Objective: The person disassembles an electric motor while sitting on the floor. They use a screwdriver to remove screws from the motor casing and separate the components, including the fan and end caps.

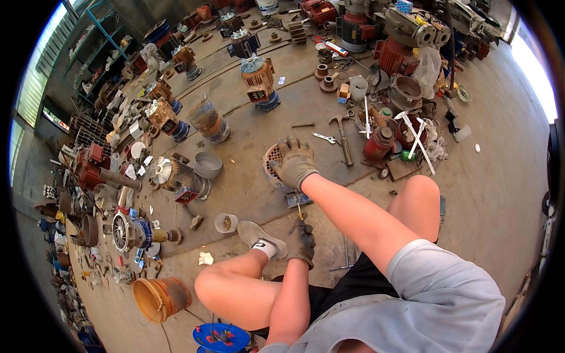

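In front of me an electric motor stands on end with its round perforated fan cover (272,157) uppermost. My right hand (296,162), in a soiled work glove, lies on that cover with its fingers spread over the far rim. Lower down, my gloved left hand (302,240) is closed around the yellow-and-black handle of a screwdriver (302,216). The screwdriver's shaft points up at a blue box (298,200) on the motor's near side; whether its tip touches a screw is too small to tell. My right forearm and hand hide much of the motor.
Beyond my right hand lie a hammer (344,140) and an adjustable wrench (323,137). Calipers (415,140) rest on a red container at right. Motors (256,79) stand across the floor. A small tub (226,223) is beside my shoe, an orange bucket (161,299) lower left.
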Tool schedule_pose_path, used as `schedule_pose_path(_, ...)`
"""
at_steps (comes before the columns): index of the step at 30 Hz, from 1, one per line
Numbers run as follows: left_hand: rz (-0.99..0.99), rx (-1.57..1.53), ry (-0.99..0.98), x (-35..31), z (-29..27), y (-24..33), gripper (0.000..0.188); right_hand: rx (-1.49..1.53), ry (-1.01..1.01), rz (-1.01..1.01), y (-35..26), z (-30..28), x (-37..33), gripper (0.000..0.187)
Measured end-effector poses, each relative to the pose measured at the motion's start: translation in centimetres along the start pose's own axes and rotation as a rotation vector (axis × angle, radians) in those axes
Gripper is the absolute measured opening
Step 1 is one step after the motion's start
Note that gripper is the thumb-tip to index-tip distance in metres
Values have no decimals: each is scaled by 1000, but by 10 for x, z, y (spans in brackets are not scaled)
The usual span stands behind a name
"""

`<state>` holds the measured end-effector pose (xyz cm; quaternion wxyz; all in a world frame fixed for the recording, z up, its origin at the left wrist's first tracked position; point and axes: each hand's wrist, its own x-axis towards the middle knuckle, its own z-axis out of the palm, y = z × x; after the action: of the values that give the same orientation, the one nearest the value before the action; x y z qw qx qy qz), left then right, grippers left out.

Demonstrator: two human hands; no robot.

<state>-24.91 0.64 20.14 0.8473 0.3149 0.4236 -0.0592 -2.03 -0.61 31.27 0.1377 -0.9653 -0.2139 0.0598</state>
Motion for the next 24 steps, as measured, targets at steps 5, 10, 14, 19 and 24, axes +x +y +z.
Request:
schedule_pose_path(5, 574, 626, 342, 19, -6, -23, 35, -62, 53, -27, -15, 8, 1, 84)
schedule_pose_path(10, 293, 744, 308, -15, 26, 6, 40, -29, 22, -8, 0, 0, 1, 84)
schedule_pose_path(14, -96, -190, -82, 8, -18, 11, 43, 15, 37, -28, -9, -3, 1, 84)
schedule_pose_path(19, -213, -329, -498, 30, -30, 3, 40, 2, 31, -20, -7, -3, 1, 83)
schedule_pose_path(24, -24, -110, -315, 29, -18, -15, 44, -24, 27, -14, -2, 4, 3, 84)
